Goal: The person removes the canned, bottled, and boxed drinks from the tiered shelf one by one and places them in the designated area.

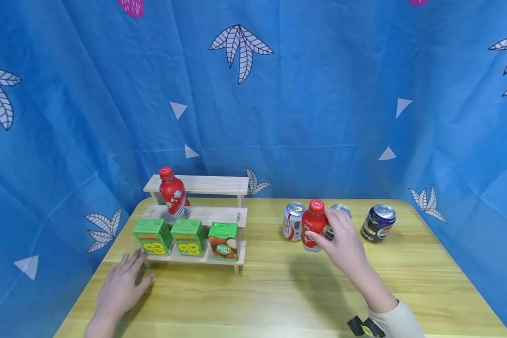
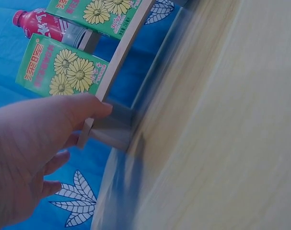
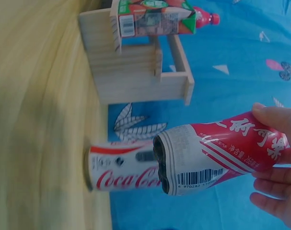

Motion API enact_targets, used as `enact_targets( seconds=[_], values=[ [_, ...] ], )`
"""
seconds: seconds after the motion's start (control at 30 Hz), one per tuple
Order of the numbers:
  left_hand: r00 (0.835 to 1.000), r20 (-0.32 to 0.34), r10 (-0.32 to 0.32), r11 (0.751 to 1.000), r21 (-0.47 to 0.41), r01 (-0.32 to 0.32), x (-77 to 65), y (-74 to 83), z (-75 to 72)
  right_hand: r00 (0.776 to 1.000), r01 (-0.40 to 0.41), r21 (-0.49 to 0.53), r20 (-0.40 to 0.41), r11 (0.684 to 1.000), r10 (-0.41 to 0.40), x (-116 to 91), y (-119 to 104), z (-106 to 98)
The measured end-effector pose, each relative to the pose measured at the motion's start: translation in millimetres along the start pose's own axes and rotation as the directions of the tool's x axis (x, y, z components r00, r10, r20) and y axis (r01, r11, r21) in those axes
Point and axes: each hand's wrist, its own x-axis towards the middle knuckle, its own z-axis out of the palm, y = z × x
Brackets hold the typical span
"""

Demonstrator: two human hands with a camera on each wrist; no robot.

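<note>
Right, so what I've got is a red bottle, glossy all over, with a red cap, bold white characters down its side, and a pale lower band with slanting stripes and a barcode. It's up off the table, in front of the cans: Coke can just behind it on the left, half-hidden can behind my fingers, and dark can standing apart on the right. My right hand grips it round the upper half, thumb on one side, fingers on the other. Over on the far side, my left hand lies spread, fingers nearly straight and thumb out wide, at the left end of the rack; whether it's actually touching the wood, I can't tell. Two flower boxes and a brown-and-green box line the bottom shelf, with a twin bottle on the middle one. As for how mine points: cap up, base down towards the tabletop, long axis close to upright with a slight tilt, and from the right wrist that dark, ridged underside is just showing.
</note>
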Motion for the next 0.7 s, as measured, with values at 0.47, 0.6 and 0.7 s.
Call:
enact_targets(
  seconds=[0.47, 0.6, 0.7],
  values=[
    [1.0, -0.01, 0.008, 1.0, -0.012, -0.008, -0.5, 1.1, 1.0, 0.993, -0.113, -0.052, -0.026, 0.992, 0.112, -32.7, 31.1, -17.2],
    [1.0, -0.004, 0.007, 1.0, -0.015, -0.007, -0.5, 1.3, 0.6, 0.987, -0.161, -0.051, -0.019, 0.986, 0.161, -39.9, 39.3, -22.7],
    [1.0, -0.009, 0.005, 1.0, -0.017, -0.005, -0.8, 1.7, 0.2, 0.978, -0.208, -0.05, -0.012, 0.977, 0.208, -43.6, 44.8, -26.7]
  ],
)
